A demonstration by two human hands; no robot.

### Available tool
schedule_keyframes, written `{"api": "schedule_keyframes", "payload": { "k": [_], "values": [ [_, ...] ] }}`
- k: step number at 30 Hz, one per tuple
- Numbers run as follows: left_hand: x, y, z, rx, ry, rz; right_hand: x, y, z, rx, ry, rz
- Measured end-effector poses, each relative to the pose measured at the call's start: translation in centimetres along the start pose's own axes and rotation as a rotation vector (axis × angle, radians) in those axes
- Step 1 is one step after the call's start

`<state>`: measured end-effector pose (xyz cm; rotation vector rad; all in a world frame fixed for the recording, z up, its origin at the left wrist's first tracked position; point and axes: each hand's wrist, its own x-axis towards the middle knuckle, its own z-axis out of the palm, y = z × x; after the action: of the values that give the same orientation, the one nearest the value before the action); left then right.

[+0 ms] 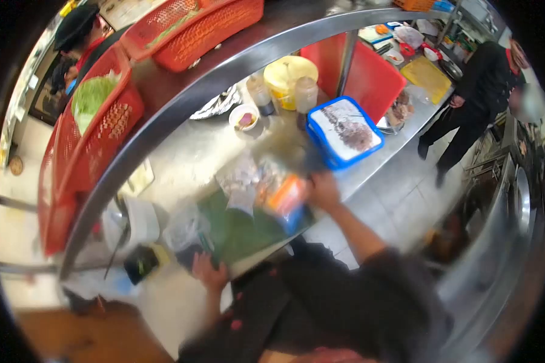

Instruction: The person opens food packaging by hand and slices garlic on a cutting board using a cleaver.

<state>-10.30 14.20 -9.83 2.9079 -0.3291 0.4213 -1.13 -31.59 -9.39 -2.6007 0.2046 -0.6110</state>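
The packet point(286, 195) (orange and white, badly blurred) is over the right part of the green board point(227, 233). The right hand point(324, 189) looks closed on its right end, though the blur hides how the fingers wrap it. From that hand, the packet lies to the left and slightly toward the body; its long axis seems to slant from near-left to far-right. The right hand is clearly the nearer one. The left hand point(211, 271) is well apart from the packet, fingers spread and apparently holding nothing, by the table's near edge.

Against the packet's left side are pale pieces point(239, 175) (bagged, perhaps; I cannot tell), reaching past the board's far edge. A clear bag point(186, 228) is at the board's left side, just beyond the left hand, with a black tray point(140, 264) farther left.

Beyond the right hand, the blue tub point(330, 160) sits near the table's right edge, so room is tight that way; past the edge is tiled floor point(399, 202). Pale table point(181, 151) shows to the far left, between the board and the metal rail point(224, 63). Farther out are a cup point(244, 118), a yellow bucket point(287, 69) and a red bin point(378, 85); another person point(475, 91) stands at right.
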Motion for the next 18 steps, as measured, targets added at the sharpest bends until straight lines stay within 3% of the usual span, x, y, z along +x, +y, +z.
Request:
{"api": "schedule_keyframes", "payload": {
  "k": [4,6,8,10,12,15,16,18],
  "values": [
    [-0.1,-0.7,0.4,-0.025,0.018,0.018,-0.1,0.5,-0.2,0.072,-0.008,-0.014],
    [0.4,-0.9,0.5,-0.038,-0.15,-0.099,-0.1,0.8,0.3,0.091,0.03,-0.009],
    [-0.3,0.0,0.3,-0.066,-0.033,-0.06,-0.3,0.9,0.1,0.136,0.021,0.014],
    [0.0,0.7,0.1,-0.113,-0.101,-0.137,-0.5,1.1,-0.1,0.129,0.018,0.071],
    [-0.9,-0.1,1.0,0.21,0.059,-0.017,-0.6,0.9,-0.3,0.149,0.028,0.008],
    [-0.9,-4.5,2.8,0.167,-0.074,0.056,-1.0,0.6,-0.3,0.112,0.097,-0.006],
    [-1.0,-4.8,4.4,0.129,0.13,0.109,-0.5,0.7,-0.3,0.114,0.102,0.001],
    [-0.5,-3.5,2.6,0.159,-0.017,0.035,-1.0,0.4,-0.6,0.082,-0.02,0.075]
  ]
}}
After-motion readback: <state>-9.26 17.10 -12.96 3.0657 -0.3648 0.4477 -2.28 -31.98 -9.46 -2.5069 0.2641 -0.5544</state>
